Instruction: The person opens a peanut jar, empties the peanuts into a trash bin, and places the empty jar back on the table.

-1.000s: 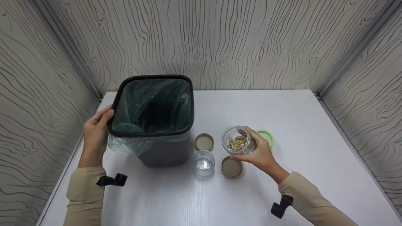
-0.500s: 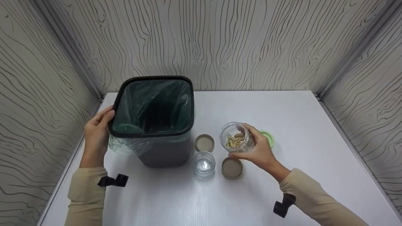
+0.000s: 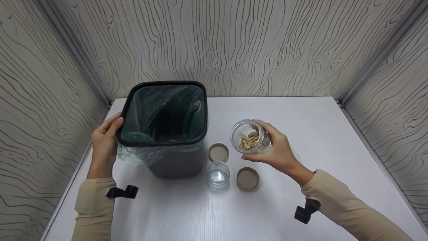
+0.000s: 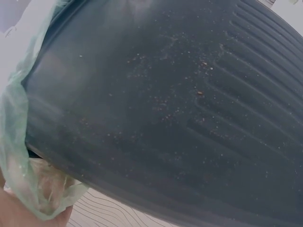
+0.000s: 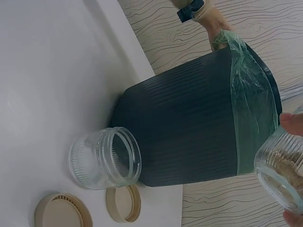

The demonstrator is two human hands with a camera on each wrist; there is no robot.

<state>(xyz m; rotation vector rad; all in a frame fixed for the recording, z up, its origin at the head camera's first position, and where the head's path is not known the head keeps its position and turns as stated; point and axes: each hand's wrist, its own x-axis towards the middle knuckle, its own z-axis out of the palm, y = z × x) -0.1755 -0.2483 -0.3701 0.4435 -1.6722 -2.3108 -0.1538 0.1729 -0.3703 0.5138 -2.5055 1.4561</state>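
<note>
My left hand (image 3: 104, 144) grips the dark grey square bin (image 3: 175, 164), lined with green plastic film (image 3: 140, 135), by its rim. Right of it, my right hand (image 3: 277, 150) holds a clear ribbed jar (image 3: 264, 142) of tan peanuts (image 3: 247, 142) above the white counter (image 3: 214, 214), where another clear jar (image 3: 218, 175) stands near two round beige lids (image 3: 248, 179).

Pale walls (image 3: 214, 47) with dark wood-grain lines surround a white table (image 3: 321, 134).
</note>
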